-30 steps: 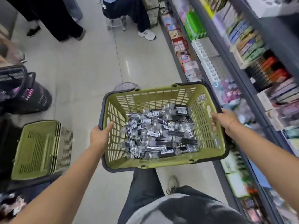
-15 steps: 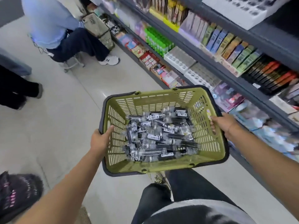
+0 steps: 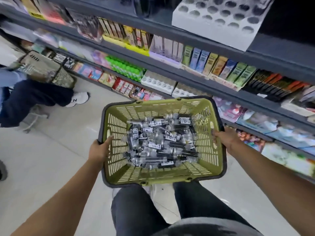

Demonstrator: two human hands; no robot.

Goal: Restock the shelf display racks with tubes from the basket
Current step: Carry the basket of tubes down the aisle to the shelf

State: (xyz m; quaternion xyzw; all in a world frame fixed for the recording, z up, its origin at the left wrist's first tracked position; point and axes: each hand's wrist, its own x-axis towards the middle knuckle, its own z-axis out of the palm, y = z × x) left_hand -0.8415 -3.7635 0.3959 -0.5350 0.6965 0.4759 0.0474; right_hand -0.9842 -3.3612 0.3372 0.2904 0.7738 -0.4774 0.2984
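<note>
I carry an olive-green plastic basket with a dark rim in front of me, above my legs. Its bottom is covered by a heap of several clear tubes with black-and-white labels. My left hand grips the basket's left rim, thumb over the edge. On the right rim my right hand holds on with its fingers curled inside. A white display rack with round empty holes stands on the upper shelf at the top right. Two more white holed racks sit on a lower shelf just beyond the basket.
Grey shelving full of coloured boxes runs along the right and top. At the left a seated person with a white shoe sits on a stool, a checked bag beside them. Pale tiled floor lies to the left.
My view has swung right and up toward the shelves. The upper white rack now looms close, and the seated person has slid to the left edge. Both hands keep their hold on the basket.
</note>
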